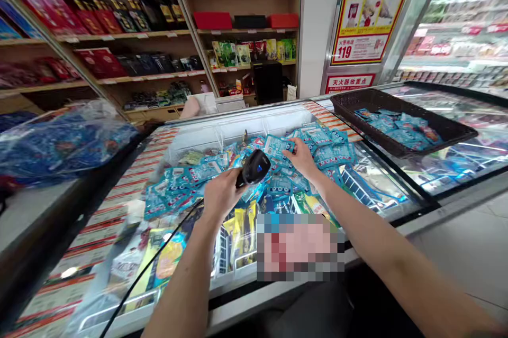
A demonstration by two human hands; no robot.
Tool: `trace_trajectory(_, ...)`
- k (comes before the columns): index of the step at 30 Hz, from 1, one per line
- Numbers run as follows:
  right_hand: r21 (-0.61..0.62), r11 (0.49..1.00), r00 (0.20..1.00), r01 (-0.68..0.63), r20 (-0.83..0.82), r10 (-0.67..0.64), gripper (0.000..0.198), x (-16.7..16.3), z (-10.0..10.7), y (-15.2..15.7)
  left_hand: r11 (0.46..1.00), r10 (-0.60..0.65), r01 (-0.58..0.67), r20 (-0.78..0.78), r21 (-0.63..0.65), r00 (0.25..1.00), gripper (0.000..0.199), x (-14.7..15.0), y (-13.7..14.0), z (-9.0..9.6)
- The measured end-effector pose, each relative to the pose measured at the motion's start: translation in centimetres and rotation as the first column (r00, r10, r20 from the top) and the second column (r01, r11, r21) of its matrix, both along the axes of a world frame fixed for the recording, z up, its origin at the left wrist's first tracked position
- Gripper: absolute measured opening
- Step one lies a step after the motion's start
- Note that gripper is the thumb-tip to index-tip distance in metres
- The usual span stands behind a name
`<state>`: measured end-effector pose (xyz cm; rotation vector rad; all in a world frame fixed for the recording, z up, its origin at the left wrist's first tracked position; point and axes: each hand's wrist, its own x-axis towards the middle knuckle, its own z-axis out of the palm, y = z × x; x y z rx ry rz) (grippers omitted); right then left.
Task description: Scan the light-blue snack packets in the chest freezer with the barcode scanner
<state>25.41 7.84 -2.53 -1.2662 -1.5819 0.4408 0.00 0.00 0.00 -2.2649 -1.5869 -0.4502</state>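
My left hand (222, 192) is wrapped round the handle of a black barcode scanner (256, 167), whose cable (146, 269) runs down to the lower left. The scanner's head points at a small blue packet (275, 146), which my right hand (301, 157) pinches by its right edge. Many similar blue packets (174, 187) lie in loose piles under and around both hands, on the glass top of a chest freezer (387, 182). Whether the scanner touches any packet I cannot tell.
A black tray (349, 108) with more blue packets stands at the right. On the left lies a clear plastic bag (75, 139) full of blue packets. Price labels (99, 232) line the freezer's edge. Stocked shelves (130, 36) rise behind. A pixelated patch hides part of the front.
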Motion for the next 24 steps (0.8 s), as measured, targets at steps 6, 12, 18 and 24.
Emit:
trace_trajectory(6,-0.013,1.000,0.999,0.022,0.025,-0.021,0.034,0.0,0.1,0.0,1.000,0.000,0.000,0.026,-0.012,1.000,0.036,0.2,-0.2,0.1)
trace_trajectory(12,0.008,0.997,0.991,0.073,0.109,-0.073,0.037,0.0,0.7,-0.8,1.000,0.028,-0.027,0.056,-0.016,0.998,0.037,0.2,-0.4,0.5)
trace_trajectory(18,0.155,0.965,0.864,0.210,0.432,-0.258,0.045,0.2,1.4,-1.9,0.996,0.084,-0.083,0.099,-0.010,0.992,0.037,-0.2,-0.4,0.8)
trace_trajectory(24,-0.036,0.997,0.760,0.070,0.650,-0.030,0.063,0.0,2.1,-2.9,0.993,0.118,-0.119,0.118,0.003,0.986,0.036,-0.7,-0.1,0.8)
